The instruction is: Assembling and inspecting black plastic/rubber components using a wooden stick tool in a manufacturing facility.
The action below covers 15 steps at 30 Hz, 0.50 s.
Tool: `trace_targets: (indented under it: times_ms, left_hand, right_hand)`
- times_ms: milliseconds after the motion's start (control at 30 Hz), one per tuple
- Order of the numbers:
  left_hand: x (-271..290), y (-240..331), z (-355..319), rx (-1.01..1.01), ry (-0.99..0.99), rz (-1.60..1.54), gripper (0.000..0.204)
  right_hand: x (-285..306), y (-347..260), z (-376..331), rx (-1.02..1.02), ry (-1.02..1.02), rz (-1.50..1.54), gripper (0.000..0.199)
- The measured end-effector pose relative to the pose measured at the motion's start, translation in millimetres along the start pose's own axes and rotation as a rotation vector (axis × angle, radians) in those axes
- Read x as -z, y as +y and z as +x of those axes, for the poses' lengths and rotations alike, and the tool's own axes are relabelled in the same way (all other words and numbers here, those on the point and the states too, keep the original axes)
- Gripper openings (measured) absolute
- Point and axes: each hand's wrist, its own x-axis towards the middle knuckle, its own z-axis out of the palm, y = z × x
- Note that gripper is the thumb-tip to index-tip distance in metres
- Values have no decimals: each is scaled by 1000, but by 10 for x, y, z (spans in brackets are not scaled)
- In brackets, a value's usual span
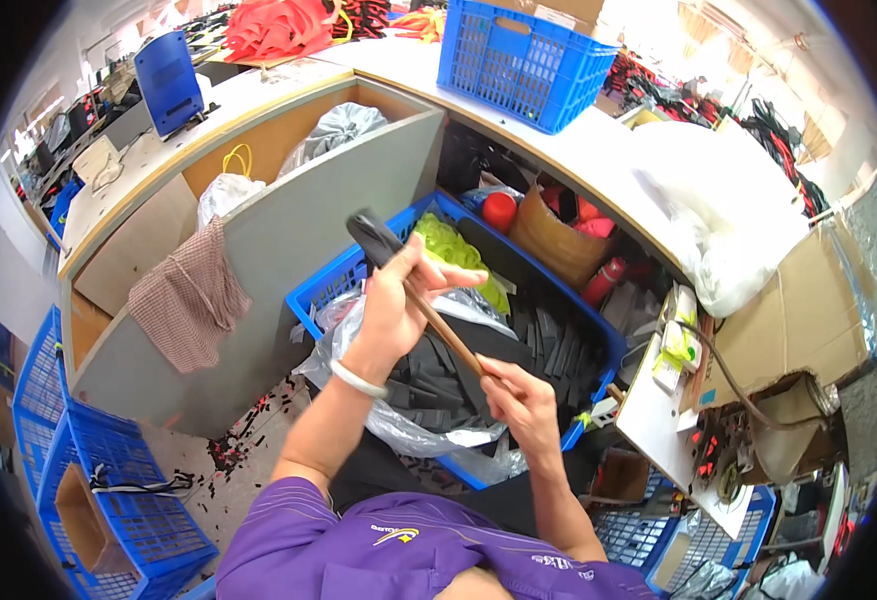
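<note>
Head view shows my left hand (391, 315) clamped in a firm grip around the upper part of a hammer (414, 290), just below its dark, blunt metal head. My right hand (524, 400) is closed around the lower end of the smooth wooden handle, which runs slantwise between both hands. A pale bangle (357, 378) circles my left wrist. Beneath the hammer sits a blue plastic crate (334, 285) with lattice walls, lined with crinkled clear plastic sheet (414, 430) and filled with flat black strips (544, 340); a yellow-green cloth (449, 250) lies at its far end. A checked rag (189, 300) hangs over a grey panel. Behind curves a pale counter (399, 65) carrying another blue crate (524, 60).
</note>
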Motion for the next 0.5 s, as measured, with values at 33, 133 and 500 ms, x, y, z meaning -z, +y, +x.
trace_targets:
  times_ms: [33, 133, 500]
  left_hand:
    - [-20, -28, 3, 18, -7, -2, 51]
    - [-57, -12, -27, -162, 98, 152, 45]
    - [-351, -692, -434, 31, -54, 487, 25]
  right_hand:
    - [-59, 8, 42, 31, 20, 10, 29]
    - [-136, 165, -49, -32, 11, 141, 29]
    - [-236, 101, -147, -58, 167, 424, 26]
